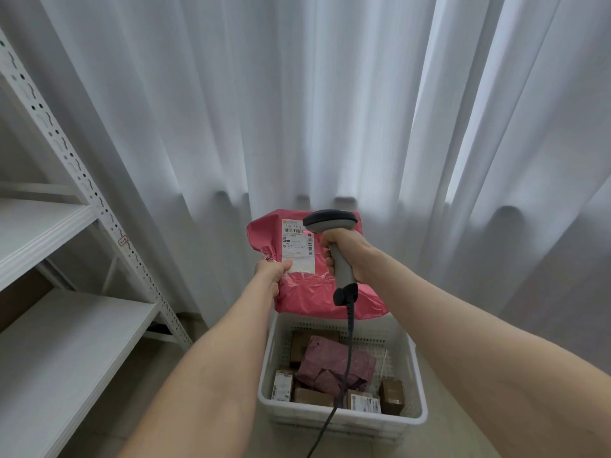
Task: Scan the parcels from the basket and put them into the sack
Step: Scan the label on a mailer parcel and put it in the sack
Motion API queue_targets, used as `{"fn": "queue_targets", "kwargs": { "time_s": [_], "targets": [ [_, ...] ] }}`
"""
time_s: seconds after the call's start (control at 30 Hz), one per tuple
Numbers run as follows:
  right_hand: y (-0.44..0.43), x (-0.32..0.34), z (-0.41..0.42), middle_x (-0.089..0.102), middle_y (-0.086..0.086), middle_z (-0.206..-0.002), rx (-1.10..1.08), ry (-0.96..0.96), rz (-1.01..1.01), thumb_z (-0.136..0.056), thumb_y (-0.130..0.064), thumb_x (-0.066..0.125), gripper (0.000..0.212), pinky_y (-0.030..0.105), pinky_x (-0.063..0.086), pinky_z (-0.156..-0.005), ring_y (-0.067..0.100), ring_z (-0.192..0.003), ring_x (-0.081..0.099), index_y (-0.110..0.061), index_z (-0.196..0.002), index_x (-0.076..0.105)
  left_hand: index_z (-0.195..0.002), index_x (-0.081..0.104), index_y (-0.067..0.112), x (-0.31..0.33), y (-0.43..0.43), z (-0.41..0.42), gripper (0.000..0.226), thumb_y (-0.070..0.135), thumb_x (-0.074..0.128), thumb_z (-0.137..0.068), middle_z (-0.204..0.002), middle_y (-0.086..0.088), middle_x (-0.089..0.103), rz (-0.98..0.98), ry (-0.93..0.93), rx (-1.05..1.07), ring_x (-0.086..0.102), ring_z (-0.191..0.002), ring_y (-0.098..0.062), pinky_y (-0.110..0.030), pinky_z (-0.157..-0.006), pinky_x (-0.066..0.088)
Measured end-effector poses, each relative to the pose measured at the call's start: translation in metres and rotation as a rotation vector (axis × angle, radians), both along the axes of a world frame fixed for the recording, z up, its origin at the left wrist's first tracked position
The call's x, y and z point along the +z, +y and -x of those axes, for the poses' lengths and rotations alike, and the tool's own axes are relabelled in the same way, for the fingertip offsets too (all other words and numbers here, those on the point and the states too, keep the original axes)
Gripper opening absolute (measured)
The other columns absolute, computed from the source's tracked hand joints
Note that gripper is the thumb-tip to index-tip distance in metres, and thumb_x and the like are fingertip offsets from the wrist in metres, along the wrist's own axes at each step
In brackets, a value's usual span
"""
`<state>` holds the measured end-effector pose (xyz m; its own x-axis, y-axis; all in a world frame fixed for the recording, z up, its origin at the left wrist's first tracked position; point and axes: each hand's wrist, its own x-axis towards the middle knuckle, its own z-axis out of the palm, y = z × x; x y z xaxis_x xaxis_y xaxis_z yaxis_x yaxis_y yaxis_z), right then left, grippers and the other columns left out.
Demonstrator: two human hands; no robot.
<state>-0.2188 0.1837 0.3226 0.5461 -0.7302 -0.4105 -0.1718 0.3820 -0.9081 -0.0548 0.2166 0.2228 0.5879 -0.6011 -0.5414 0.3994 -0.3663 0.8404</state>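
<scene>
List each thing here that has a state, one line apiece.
pink parcel: held up, label toward the camera
scanner: red beam lit on the label
left hand: pinches the pink parcel
right hand: grips the scanner
basket: open-topped, parcels inside

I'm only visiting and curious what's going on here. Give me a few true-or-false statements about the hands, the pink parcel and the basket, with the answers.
1. The left hand holds a pink parcel. True.
2. The right hand holds a pen. False: it grips a scanner.
3. The basket is empty. False: brown boxes and a darker parcel lie in it.
4. A red light falls on the pink parcel's label. True.
5. A shelf stands on the person's right. False: it is on the left.
</scene>
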Motion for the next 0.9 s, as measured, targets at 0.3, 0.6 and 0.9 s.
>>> {"fn": "queue_targets", "kwargs": {
  "time_s": [0.3, 0.6, 0.9],
  "targets": [
    [-0.001, -0.002, -0.008, 0.05, 0.005, -0.054, 0.005, 0.008, 0.006, -0.083, -0.003, 0.052, 0.005, 0.022, 0.044, -0.042, 0.013, -0.039, 0.048, -0.007, -0.079, 0.053, -0.111, 0.06, -0.002, -0.003, 0.001, -0.007, 0.026, 0.0, 0.065, -0.086, -0.111, -0.02, 0.067, 0.0, 0.012, 0.0, 0.067, -0.097, -0.034, -0.045, -0.089, 0.054],
    [0.008, -0.019, -0.011, 0.058, 0.008, -0.063, -0.052, -0.033, -0.081, -0.086, -0.003, 0.056, 0.002, 0.022, 0.047, -0.044, 0.014, -0.045, 0.052, -0.003, -0.088, 0.057, -0.113, 0.059, -0.002, -0.009, 0.011, -0.011, 0.029, 0.002, 0.067, -0.085, -0.11, -0.018, 0.068, -0.018, 0.0, -0.019, 0.067, -0.093, -0.032, -0.042, -0.086, 0.055],
    [0.033, -0.064, -0.011, 0.057, 0.012, -0.077, -0.292, -0.025, -0.104, -0.084, -0.001, 0.066, 0.03, 0.031, 0.048, -0.053, 0.021, -0.06, 0.058, -0.004, -0.111, 0.053, -0.111, 0.053, 0.002, -0.018, 0.086, -0.037, 0.044, 0.023, 0.076, -0.08, -0.116, -0.015, 0.064, -0.011, -0.075, 0.157, 0.063, -0.104, -0.031, -0.045, -0.095, 0.05]
  ]
}}
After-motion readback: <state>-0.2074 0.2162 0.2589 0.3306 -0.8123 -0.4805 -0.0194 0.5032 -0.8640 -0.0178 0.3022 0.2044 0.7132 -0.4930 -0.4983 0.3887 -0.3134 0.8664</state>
